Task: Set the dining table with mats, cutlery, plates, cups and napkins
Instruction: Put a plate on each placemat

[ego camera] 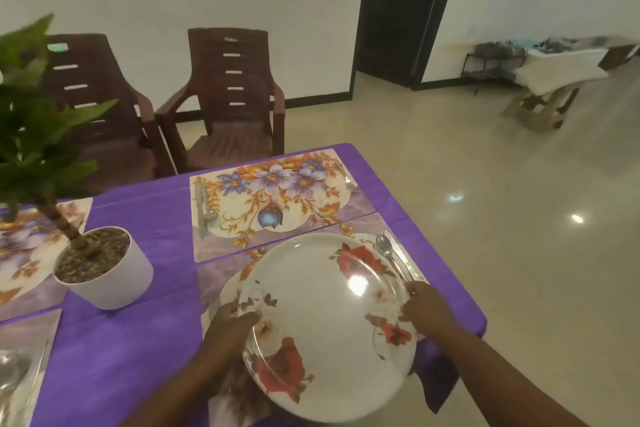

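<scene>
I am holding the floral dinner plate [329, 322] by its rim between both hands, the left hand [230, 322] with fingers [247, 317] curling over the near-left edge and the right hand [420, 305] pinching the right edge, above the near placemat [221, 282] on the purple tabletop [145, 340]. Just beyond my right fingers the spoon [388, 251] and knife [403, 258] are lying. I am judging that lowering carelessly could knock them, or land the plate off-centre.
</scene>
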